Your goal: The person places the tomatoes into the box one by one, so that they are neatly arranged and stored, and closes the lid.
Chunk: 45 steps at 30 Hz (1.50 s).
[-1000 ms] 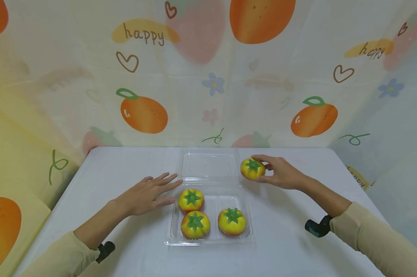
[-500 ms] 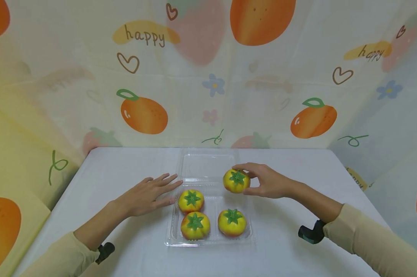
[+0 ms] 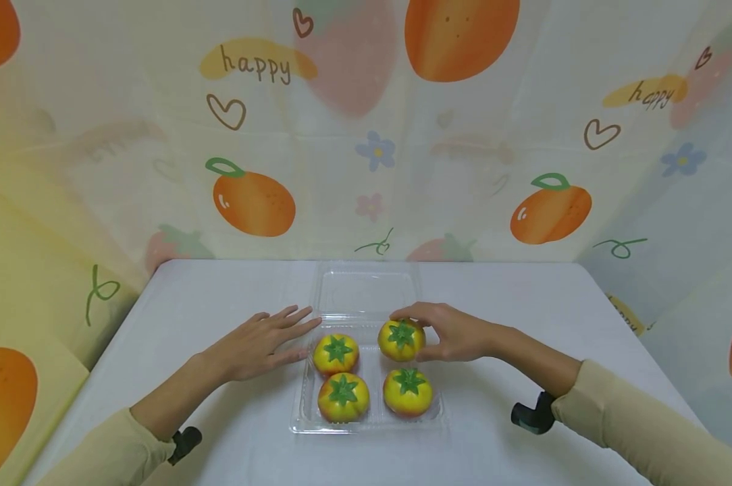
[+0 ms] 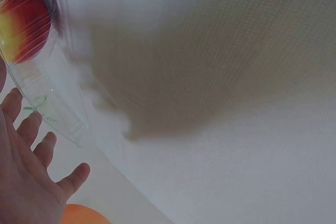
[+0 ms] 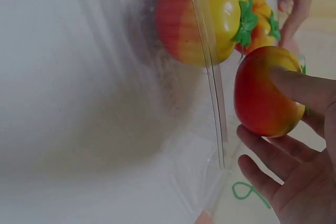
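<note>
In the head view my right hand (image 3: 457, 332) grips a yellow-and-red tomato (image 3: 396, 347) with a green star-shaped top, over the back right part of a clear plastic box (image 3: 376, 426). The right wrist view shows thumb and fingers around this tomato (image 5: 260, 95), close above the box rim (image 5: 214, 93). Inside the box sit a back left tomato (image 3: 328, 364), a front left tomato (image 3: 335, 413) and a front right tomato (image 3: 402, 406). My left hand (image 3: 259, 345) has its fingers spread, fingertips right at the box's left rim.
The box's clear lid (image 3: 366, 290) lies folded back behind it, open on the white-covered table (image 3: 220, 439). A printed fabric backdrop (image 3: 317, 175) rises behind the table, with more fabric at both sides.
My right hand has carried its tomato left and toward me, from beside the lid to over the box's back right part. The left hand has stayed in place.
</note>
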Each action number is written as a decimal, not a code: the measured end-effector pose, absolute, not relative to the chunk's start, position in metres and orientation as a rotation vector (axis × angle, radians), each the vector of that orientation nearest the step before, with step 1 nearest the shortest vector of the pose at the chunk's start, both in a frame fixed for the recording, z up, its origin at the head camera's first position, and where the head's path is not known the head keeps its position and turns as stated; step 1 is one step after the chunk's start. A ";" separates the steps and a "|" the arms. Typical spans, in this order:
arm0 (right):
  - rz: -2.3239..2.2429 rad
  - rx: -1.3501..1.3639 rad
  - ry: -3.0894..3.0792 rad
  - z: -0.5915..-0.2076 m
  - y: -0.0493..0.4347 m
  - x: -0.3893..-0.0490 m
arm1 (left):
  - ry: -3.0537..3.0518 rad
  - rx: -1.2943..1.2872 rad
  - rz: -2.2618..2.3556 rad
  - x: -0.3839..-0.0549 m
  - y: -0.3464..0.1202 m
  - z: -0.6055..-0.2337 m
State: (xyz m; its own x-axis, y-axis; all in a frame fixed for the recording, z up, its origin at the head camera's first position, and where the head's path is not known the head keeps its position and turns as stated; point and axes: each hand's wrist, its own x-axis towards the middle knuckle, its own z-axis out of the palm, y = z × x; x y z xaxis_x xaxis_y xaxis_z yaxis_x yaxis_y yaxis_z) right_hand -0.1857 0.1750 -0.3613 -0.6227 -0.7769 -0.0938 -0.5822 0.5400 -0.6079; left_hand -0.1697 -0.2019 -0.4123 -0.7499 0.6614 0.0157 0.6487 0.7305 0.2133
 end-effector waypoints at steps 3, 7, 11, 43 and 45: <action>-0.750 -1.105 2.430 -0.363 0.172 -0.184 | 2.865 1.083 0.321 -0.170 -0.202 -0.413; -0.710 -1.102 2.450 -0.366 0.170 -0.183 | 2.865 1.080 0.325 -0.170 -0.202 -0.413; -0.674 -1.114 2.462 -0.369 0.168 -0.183 | 2.863 1.075 0.327 -0.170 -0.201 -0.413; -0.538 -1.160 2.581 -0.377 0.169 -0.183 | 2.860 1.036 0.366 -0.169 -0.200 -0.413; -0.592 -1.135 2.572 -0.376 0.172 -0.186 | 2.855 1.029 0.379 -0.169 -0.200 -0.413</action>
State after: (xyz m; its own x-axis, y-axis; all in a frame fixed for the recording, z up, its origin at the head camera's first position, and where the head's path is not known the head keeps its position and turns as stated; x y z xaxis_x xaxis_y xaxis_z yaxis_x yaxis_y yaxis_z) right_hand -0.1862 0.1721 -0.3757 -0.6578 -0.7492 -0.0777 -0.6399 0.6103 -0.4669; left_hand -0.1694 -0.2000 -0.4134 -0.7705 0.6374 0.0058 0.6168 0.7432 0.2591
